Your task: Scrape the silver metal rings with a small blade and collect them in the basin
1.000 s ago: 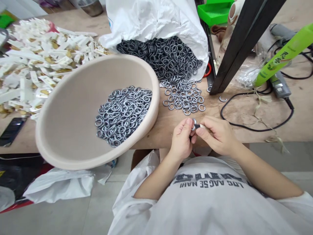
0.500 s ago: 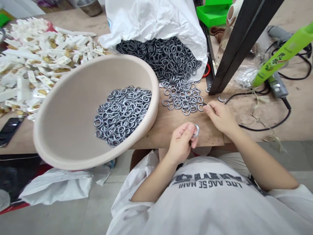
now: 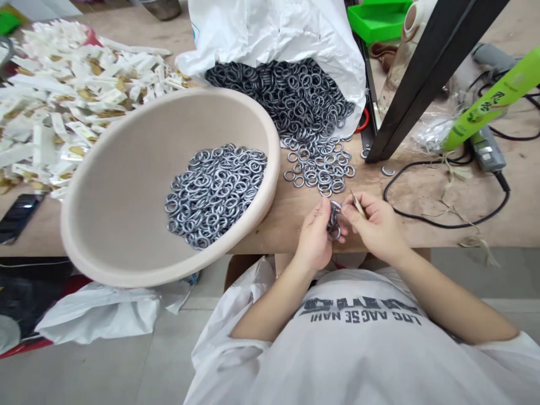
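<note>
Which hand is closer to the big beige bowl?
Left. The left hand is beside the bowl, a little off its rim; the right hand is farther away, past the left hand.

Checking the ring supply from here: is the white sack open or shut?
Open: the white plastic sack gapes at its mouth, and dark metal rings spill out across the wooden table.

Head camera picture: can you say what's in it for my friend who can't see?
Two hands work close together over a wooden table: the left hand holds a few metal rings, and the right hand pinches a thin tool. Beside them, a big beige bowl holds silver rings, and a white sack spills dark rings.
</note>
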A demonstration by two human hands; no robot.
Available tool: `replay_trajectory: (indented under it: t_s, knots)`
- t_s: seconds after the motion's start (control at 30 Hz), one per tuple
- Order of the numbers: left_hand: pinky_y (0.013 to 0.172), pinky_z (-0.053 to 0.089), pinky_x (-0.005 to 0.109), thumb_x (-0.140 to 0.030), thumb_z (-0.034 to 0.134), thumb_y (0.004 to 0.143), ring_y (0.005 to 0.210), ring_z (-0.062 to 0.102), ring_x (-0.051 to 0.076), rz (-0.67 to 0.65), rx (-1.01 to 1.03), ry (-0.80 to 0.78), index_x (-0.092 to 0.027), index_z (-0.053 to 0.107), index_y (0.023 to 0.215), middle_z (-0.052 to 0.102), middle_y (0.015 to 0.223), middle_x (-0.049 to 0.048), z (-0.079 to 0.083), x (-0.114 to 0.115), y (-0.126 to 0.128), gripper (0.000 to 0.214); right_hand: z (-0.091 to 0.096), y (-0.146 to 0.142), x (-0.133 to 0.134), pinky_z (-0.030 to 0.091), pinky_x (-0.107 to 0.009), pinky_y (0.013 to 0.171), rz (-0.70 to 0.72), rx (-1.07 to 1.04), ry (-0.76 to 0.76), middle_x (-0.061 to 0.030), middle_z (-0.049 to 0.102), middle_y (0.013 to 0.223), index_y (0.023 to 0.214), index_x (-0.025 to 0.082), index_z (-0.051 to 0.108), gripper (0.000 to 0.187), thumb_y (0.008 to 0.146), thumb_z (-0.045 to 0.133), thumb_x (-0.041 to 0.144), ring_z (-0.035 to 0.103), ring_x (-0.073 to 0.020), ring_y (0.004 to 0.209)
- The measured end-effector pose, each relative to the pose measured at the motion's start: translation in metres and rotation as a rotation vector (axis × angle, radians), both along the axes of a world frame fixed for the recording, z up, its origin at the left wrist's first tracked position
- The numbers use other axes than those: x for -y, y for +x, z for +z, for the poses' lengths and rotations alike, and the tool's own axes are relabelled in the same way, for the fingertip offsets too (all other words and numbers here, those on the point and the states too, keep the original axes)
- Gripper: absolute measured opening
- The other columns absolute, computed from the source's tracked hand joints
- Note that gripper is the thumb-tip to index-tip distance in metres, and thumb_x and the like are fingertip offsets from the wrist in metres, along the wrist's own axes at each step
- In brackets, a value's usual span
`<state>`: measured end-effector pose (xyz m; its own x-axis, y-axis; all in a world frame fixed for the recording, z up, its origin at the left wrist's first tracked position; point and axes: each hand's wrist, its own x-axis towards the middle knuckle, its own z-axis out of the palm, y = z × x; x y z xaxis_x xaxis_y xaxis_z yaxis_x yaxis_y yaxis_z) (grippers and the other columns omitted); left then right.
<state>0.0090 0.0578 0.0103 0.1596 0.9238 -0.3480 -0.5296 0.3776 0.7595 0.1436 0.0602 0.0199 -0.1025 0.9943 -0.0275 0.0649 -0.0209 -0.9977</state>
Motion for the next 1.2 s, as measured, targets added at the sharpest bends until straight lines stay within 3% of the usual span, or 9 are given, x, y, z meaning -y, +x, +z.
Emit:
replay_trajectory:
  t_s: [0.13,0.27,0.4,0.5,0.63,0.77,0.9,1.2]
  knots:
    - [0.039,0.036,0.016,-0.055,0.075,0.081,0.045,0.043,0.005,0.054,-0.033,0.052,-0.019,0.056,0.081,0.051,0.063,-0.0067,0.001,0.005,0.01,0.041,-0.004,-0.011,0.016,0.052,-0.03,0.061,-0.059,-0.047,0.02,0.0017,0.064,0.076,0.097,0.024,0.062,0.021,0.089,0.072,0.041,0.061,-0.014,0.06]
    - [0.038,0.029,0.017,-0.06,0.071,0.083,0.041,0.039,0.004,-0.028,-0.013,0.073,-0.017,0.053,0.074,0.045,0.058,-0.0064,0.003,0.006,0.006,0.047,-0.002,-0.003,0.012,0.056,-0.03,0.068,-0.024,-0.068,0.089,0.0008,0.069,0.086,0.103,0.024,0.064,0.019,0.088,0.072,0.033,0.066,-0.0147,0.069]
    - [0.035,0.027,0.017,-0.06,0.071,0.083,0.039,0.035,0.004,-0.086,0.027,0.093,-0.017,0.054,0.073,0.041,0.056,-0.007,0.004,0.007,0.007,0.048,0.003,-0.001,0.006,0.055,-0.029,0.059,0.061,-0.19,0.009,0.0028,0.07,0.084,0.107,0.025,0.064,0.026,0.085,0.073,0.034,0.065,-0.0133,0.06]
    - [0.035,0.027,0.016,-0.057,0.075,0.081,0.041,0.033,0.004,-0.048,0.042,0.103,-0.017,0.057,0.078,0.04,0.056,-0.0075,0.006,0.007,0.009,0.044,0.003,-0.001,0.002,0.053,-0.029,0.056,0.082,-0.212,-0.033,0.0035,0.067,0.074,0.098,0.023,0.065,0.021,0.088,0.071,0.04,0.062,-0.0137,0.056]
    - [0.037,0.028,0.016,-0.055,0.074,0.082,0.042,0.034,0.004,-0.019,0.033,0.089,-0.018,0.046,0.066,0.04,0.056,-0.0064,0.01,0.006,0.009,0.049,0.009,0.007,0.002,0.049,-0.03,0.07,-0.021,0.039,0.197,0.0,0.067,0.08,0.093,0.022,0.064,0.019,0.094,0.064,0.041,0.062,-0.0152,0.073]
    - [0.036,0.026,0.017,-0.057,0.073,0.081,0.04,0.033,0.004,0.012,0.016,0.061,-0.019,0.045,0.066,0.039,0.054,-0.0073,0.013,0.005,0.007,0.05,0.019,0.015,0.011,0.04,-0.031,0.068,0.137,0.43,0.419,-0.0016,0.061,0.078,0.083,0.021,0.063,0.024,0.1,0.056,0.037,0.056,-0.0154,0.073]
    - [0.035,0.023,0.018,-0.058,0.076,0.078,0.037,0.031,0.003,0.023,0.003,0.034,-0.019,0.046,0.067,0.038,0.051,-0.0085,0.016,0.006,0.008,0.051,0.022,0.015,0.016,0.036,-0.031,0.066,0.229,0.544,0.426,-0.0017,0.058,0.074,0.075,0.021,0.062,0.034,0.101,0.052,0.04,0.052,-0.0152,0.069]
    - [0.034,0.023,0.017,-0.056,0.074,0.081,0.037,0.031,0.003,0.022,-0.006,0.079,-0.018,0.046,0.065,0.038,0.05,-0.0081,0.013,0.006,0.007,0.05,0.026,0.013,0.019,0.034,-0.031,0.065,0.229,0.537,0.413,-0.0018,0.058,0.072,0.075,0.02,0.066,0.036,0.101,0.051,0.041,0.051,-0.0149,0.067]
